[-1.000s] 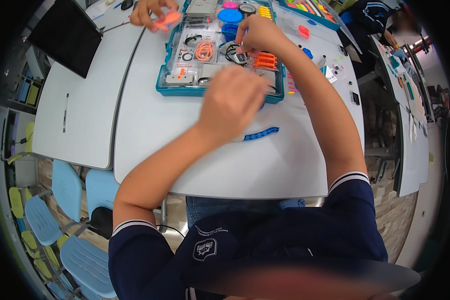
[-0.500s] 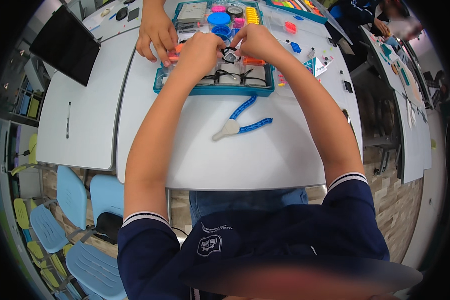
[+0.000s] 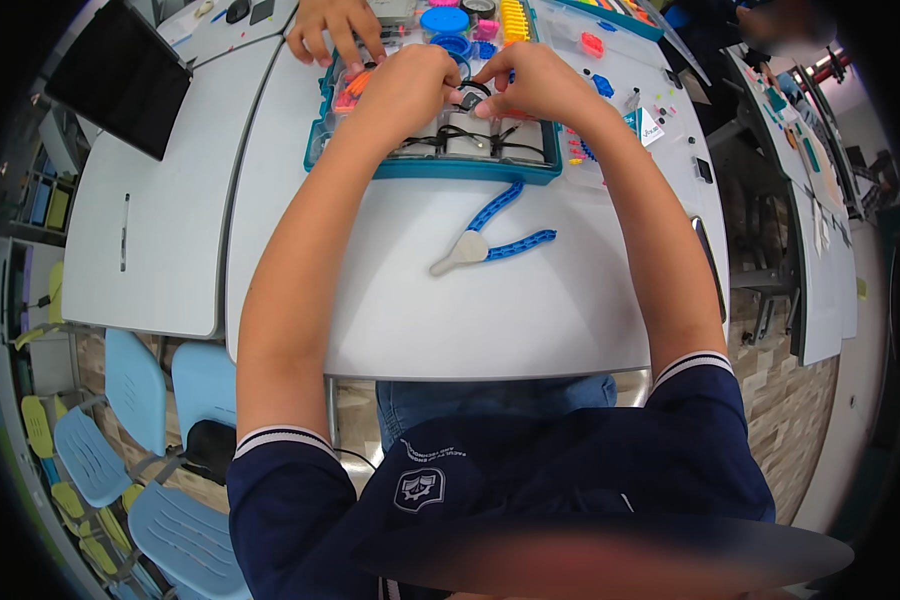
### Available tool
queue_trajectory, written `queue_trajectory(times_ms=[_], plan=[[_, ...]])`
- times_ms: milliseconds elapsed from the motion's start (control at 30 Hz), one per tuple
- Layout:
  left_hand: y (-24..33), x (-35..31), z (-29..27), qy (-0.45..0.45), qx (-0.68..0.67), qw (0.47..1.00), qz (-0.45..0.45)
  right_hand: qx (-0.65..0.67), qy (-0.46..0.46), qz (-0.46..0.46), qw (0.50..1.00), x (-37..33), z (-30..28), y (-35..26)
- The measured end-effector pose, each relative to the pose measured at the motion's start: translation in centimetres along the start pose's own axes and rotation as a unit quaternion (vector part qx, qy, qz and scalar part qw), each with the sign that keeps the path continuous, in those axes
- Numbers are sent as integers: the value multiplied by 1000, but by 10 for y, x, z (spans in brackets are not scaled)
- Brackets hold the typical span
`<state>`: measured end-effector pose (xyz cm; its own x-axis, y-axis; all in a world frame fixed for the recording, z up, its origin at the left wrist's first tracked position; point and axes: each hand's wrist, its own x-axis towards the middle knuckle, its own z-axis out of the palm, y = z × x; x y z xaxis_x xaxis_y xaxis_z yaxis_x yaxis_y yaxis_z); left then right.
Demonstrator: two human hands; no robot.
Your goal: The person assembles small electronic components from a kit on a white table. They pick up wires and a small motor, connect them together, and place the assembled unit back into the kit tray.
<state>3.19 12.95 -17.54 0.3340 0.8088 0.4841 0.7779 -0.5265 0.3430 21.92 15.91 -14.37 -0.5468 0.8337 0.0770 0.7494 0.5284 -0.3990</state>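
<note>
Head view: my left hand [image 3: 405, 88] and right hand [image 3: 530, 85] pinch together on 1 small black ring [image 3: 472, 93] above the teal parts tray [image 3: 440, 170]. Blue-handled pliers [image 3: 490, 240] lie on the white table [image 3: 530, 320] near me. Another person's hand [image 3: 335, 25] touches the tray's far side.

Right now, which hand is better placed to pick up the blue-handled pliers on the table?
Probably the right hand: the blue-handled pliers lie nearer its forearm. Both hands are busy on a black ring; the left hand is farther.
</note>
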Motion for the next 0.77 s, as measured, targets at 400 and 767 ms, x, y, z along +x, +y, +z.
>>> queue_trajectory(times_ms=[400, 767], plan=[[5, -1, -11, -63, -26, 995, -70, 5, 22, -5, 1000, 4, 7, 0], [-5, -2, -10, -72, -6, 996, -50, 14, -22, -7, 1000, 8, 4, 0]])
